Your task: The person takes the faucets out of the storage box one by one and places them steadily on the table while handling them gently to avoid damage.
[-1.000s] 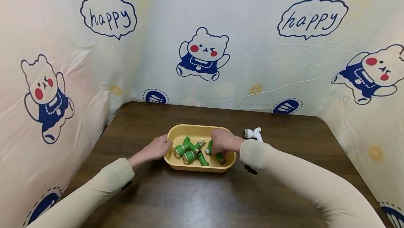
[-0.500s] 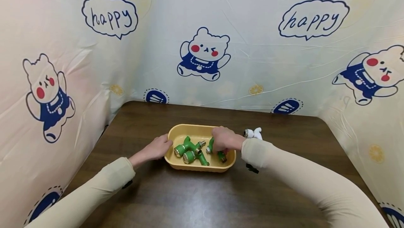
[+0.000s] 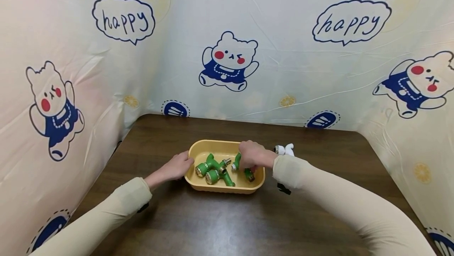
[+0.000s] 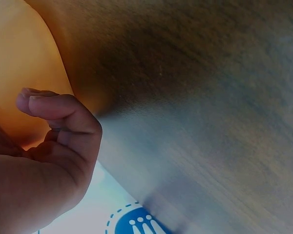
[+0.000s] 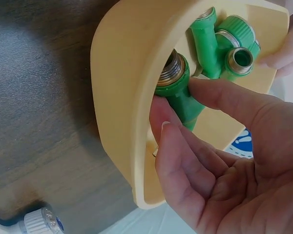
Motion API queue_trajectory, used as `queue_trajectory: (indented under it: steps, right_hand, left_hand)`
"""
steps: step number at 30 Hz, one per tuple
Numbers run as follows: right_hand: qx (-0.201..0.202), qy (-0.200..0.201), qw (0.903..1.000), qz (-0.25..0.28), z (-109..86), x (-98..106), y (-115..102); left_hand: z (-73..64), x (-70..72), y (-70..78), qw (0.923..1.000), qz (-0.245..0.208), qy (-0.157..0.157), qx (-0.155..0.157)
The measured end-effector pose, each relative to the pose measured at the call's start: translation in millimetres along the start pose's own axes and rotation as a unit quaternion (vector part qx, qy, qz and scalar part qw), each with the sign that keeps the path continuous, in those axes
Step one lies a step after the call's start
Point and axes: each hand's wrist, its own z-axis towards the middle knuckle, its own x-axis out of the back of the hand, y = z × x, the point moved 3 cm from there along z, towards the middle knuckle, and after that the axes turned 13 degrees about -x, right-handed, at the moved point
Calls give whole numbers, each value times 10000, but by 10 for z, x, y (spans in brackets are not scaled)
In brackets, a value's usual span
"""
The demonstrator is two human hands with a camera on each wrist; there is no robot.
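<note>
A yellow plastic basin (image 3: 221, 189) stands on the table with several green taps in it. My left hand (image 3: 179, 165) grips the basin's left rim, fingers outside it and thumb curled over the edge. Inside the right end, my right hand (image 3: 253, 155) holds a green tap (image 5: 183, 106) between thumb and fingers; its metal threaded end shows in the right wrist view, while the fingers cover much of its body. Two other green taps, one (image 3: 209, 164) behind the other (image 3: 224, 178), lie crossed on the left side of the basin floor.
A white tap (image 3: 285, 149) lies on the dark wooden table (image 3: 227, 224), just right of the basin and behind my right wrist. A printed cloth (image 3: 227, 8) hangs around the table's back and sides.
My right hand has shifted slightly to the right within the basin, still holding the green tap. The left hand, basin and other taps look the same.
</note>
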Motion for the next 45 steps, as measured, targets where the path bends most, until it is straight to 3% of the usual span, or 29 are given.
queue_trajectory:
  steps: [10,13,16,20,21,22,27,28,30,31,33,34,35,36,37,38,40,42,43,44,45]
  right_hand:
    - [12,36,10000,5,-18,5,14]
    - [6,57,10000,-55,-13,-1,12]
    - [5,62,9999,-117,-11,-3,6]
    - [40,79,9998,-153,-24,-1,-3]
    - [44,67,9999,-151,-29,2,-4]
    - [50,65,9999,-151,-33,3,-6]
    - [64,30,9999,-109,-39,6,-6]
    - [67,32,9999,-97,-38,4,-6]
    - [73,25,9999,-119,-35,4,-7]
    - [73,30,9999,-127,-36,6,-8]
    - [77,32,9999,-132,-38,9,-12]
    - [79,39,9999,-137,-39,13,-13]
    - [80,50,9998,-148,-40,18,-14]
    - [89,59,9998,-138,-45,22,-16]
    - [90,70,9999,-123,-48,25,-15]
    - [96,85,9998,-129,-55,29,-14]
    - [114,114,9998,-135,-72,38,-10]
    - [137,132,9997,-159,-84,41,-3]
    - [135,140,9997,-178,-86,42,0]
    - [139,137,9996,-181,-92,44,1]
    - [141,128,9996,-184,-91,43,3]
  left_hand:
    - [169,-67,-433,9998,-33,23,-204]
    - [173,-66,-446,9999,-81,39,-137]
    - [147,-63,-385,9997,-132,64,-199]
    - [44,-9,-131,9996,-203,78,-184]
    - [58,-25,-186,9991,-213,71,-368]
    - [42,-19,-150,9991,-191,77,-364]
    - [3,-23,-24,9998,-22,134,-132]
    - [-28,-6,81,9999,40,141,70]
    - [-22,-13,79,9998,101,140,126]
    - [21,-37,-72,9998,74,161,-63]
    - [40,-36,-112,9999,54,120,-75]
    - [88,-53,-239,9998,19,107,-191]
    - [130,-64,-339,9998,-49,98,-168]
    - [136,-61,-344,9998,-57,96,-153]
    - [193,-82,-480,9998,-79,88,-132]
    - [201,-78,-457,10000,-49,48,66]
    - [227,-94,-537,10000,-40,37,-24]
    - [149,-57,-327,10000,-18,25,54]
    - [149,-57,-335,10000,-41,17,9]
    - [94,-34,-203,10000,-44,26,-28]
    - [70,-25,-160,9998,-36,61,-178]
